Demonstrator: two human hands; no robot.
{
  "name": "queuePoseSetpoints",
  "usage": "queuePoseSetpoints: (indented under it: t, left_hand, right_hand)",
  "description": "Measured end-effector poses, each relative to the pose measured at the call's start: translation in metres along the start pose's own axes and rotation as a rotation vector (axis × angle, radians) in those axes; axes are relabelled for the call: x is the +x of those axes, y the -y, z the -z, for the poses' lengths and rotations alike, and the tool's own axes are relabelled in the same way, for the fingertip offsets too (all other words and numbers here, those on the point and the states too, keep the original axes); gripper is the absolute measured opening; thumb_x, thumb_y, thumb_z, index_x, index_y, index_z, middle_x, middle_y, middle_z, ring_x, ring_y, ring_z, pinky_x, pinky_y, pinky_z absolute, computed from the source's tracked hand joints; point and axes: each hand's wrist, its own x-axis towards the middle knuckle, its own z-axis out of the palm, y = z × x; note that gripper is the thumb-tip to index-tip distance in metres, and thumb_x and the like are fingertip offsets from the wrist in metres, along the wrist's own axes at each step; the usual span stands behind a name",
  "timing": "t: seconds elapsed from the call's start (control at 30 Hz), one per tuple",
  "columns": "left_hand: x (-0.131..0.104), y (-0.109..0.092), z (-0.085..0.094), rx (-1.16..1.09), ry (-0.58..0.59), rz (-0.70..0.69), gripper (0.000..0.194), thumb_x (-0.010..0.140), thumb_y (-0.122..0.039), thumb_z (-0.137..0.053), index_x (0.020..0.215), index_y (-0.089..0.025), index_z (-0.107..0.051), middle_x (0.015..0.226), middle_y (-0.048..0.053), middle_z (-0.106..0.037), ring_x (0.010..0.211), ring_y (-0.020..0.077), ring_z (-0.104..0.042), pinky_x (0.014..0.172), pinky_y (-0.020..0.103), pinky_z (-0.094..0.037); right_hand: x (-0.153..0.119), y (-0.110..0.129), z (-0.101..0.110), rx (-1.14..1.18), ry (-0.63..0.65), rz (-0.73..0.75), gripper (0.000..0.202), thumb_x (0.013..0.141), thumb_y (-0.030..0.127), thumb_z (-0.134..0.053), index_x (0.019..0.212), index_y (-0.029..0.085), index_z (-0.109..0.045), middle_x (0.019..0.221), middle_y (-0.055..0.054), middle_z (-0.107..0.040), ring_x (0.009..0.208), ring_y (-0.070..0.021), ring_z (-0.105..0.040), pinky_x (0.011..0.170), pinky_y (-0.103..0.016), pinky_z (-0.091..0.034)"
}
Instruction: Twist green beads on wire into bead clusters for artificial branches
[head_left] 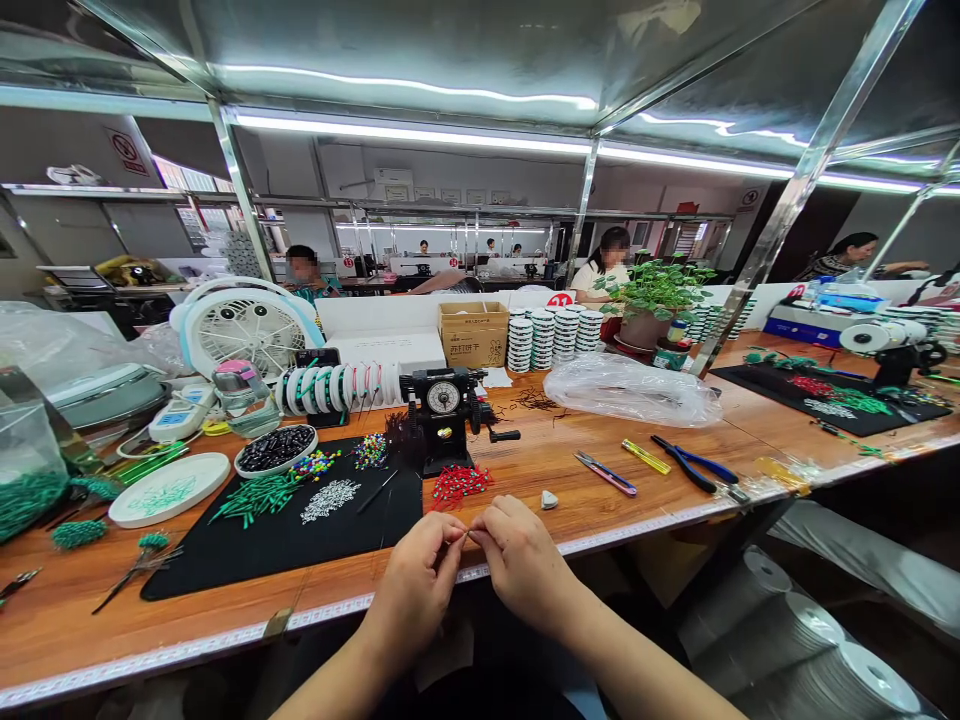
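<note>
My left hand [418, 572] and my right hand [521, 560] meet at the table's front edge, thumbs and fingertips pinched together. Between them is something thin and tiny that I cannot make out. Just beyond my hands lies a pile of red pieces [460, 485], in front of a black hand-cranked machine [444, 420] with a round dial. Left of my hands, a black mat [300, 548] bears green pieces [259, 497], small clear and white pieces [330, 500] and coloured beads [370, 451]. A small white block [549, 499] sits to the right of my right hand.
Scissors [604, 473], a yellow tool [646, 457] and blue-handled pliers [694, 464] lie to the right. On the left are a white plate [169, 490], a bowl of black pieces [276, 451] and a fan [251, 330]. Spools [341, 388] stand behind the mat. People sit beyond the partition.
</note>
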Motion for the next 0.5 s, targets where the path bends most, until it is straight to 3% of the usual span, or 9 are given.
queuePoseSetpoints:
  t: [0.23,0.37,0.5]
  left_hand:
    - [-0.003,-0.003,0.004,0.083,0.071,0.045,0.017,0.091,-0.022,-0.039,0.093,-0.02,-0.055,0.091,0.004,-0.06,0.086,0.017,-0.057,0.079,0.03,-0.044]
    - [0.0,0.0,0.008,0.15,0.158,-0.022,0.024,0.092,-0.021,-0.035,0.093,-0.02,-0.059,0.089,0.005,-0.062,0.084,0.0178,-0.057,0.078,0.031,-0.044]
    - [-0.001,-0.003,0.012,0.256,0.168,-0.044,0.025,0.09,-0.017,-0.034,0.09,-0.018,-0.059,0.085,0.007,-0.061,0.082,0.0202,-0.056,0.076,0.033,-0.043]
  right_hand:
    - [0.001,0.005,0.006,0.104,0.046,-0.013,0.016,0.082,0.004,-0.047,0.073,0.016,-0.05,0.078,-0.004,-0.053,0.077,-0.0168,-0.048,0.068,-0.028,-0.038]
    - [0.001,0.002,0.007,0.155,0.043,-0.008,0.015,0.082,0.005,-0.049,0.073,0.016,-0.05,0.077,-0.003,-0.054,0.078,-0.0161,-0.049,0.068,-0.027,-0.037]
    - [0.002,0.001,0.006,0.222,0.06,-0.037,0.015,0.084,0.007,-0.049,0.072,0.017,-0.051,0.076,-0.001,-0.055,0.075,-0.0143,-0.05,0.067,-0.026,-0.037]
